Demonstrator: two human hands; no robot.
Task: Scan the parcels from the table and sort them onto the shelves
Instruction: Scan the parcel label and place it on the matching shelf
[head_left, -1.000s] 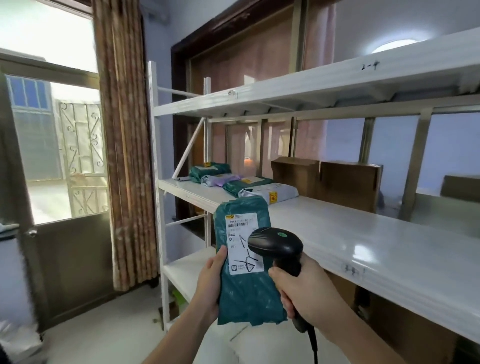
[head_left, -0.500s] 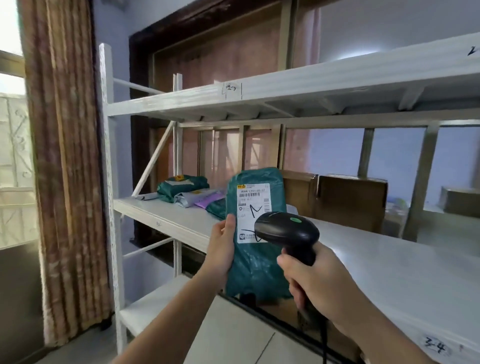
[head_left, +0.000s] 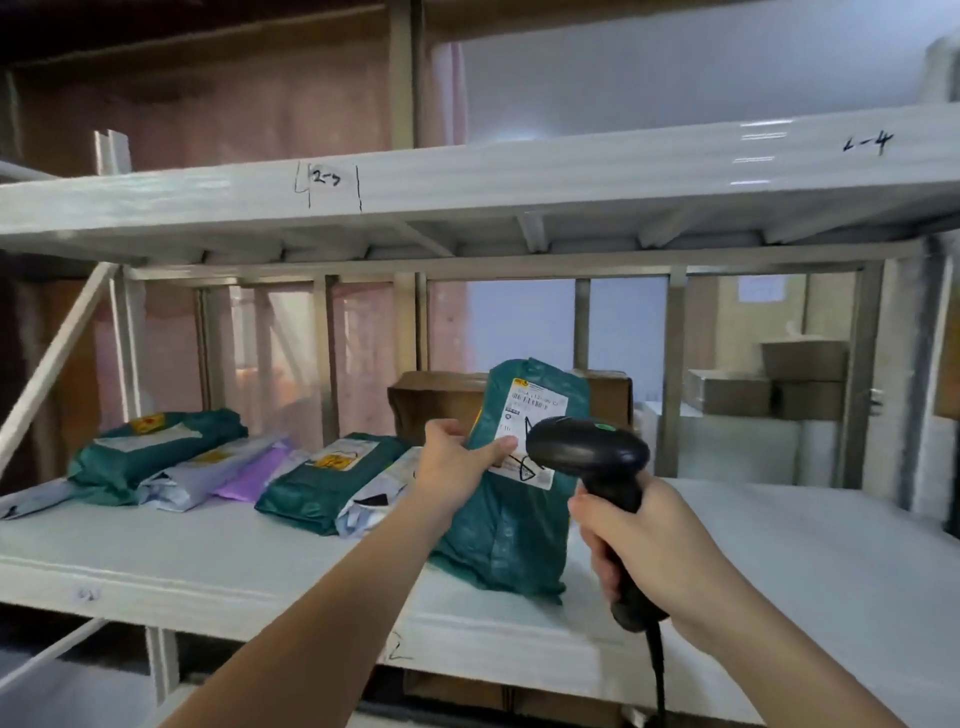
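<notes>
Head view, only cam: left hand (head_left: 452, 460) pinches the upright green parcel (head_left: 511, 499) by its left edge, thumb across the white label (head_left: 527, 431), fingers behind it. Parcel stands w/ its bottom on or just above the middle shelf (head_left: 208, 551), can't tell which, in front of a brown carton (head_left: 431, 405). Right hand (head_left: 644, 545) has fingers clamped round the handle of the black scanner (head_left: 587, 457), its head just right of the label and partly covering it, cable hanging down. Progress, as a judgement: several mailers already lie sorted on the shelf's left part, i.e. two green bags (head_left: 156, 447) (head_left: 332, 483) plus a grey and purple one (head_left: 228, 467) between them, so task is well under way. This parcel looks at the placing stage; whether it's scanned can't be told. Left to do: let go of it on this shelf, then fetch more from the desk, which isn't in view, so remaining count unknown. Upper shelf (head_left: 571, 176) bears handwritten marks, nothing seen on it. More cartons (head_left: 769, 384) sit far right, behind the rack.
</notes>
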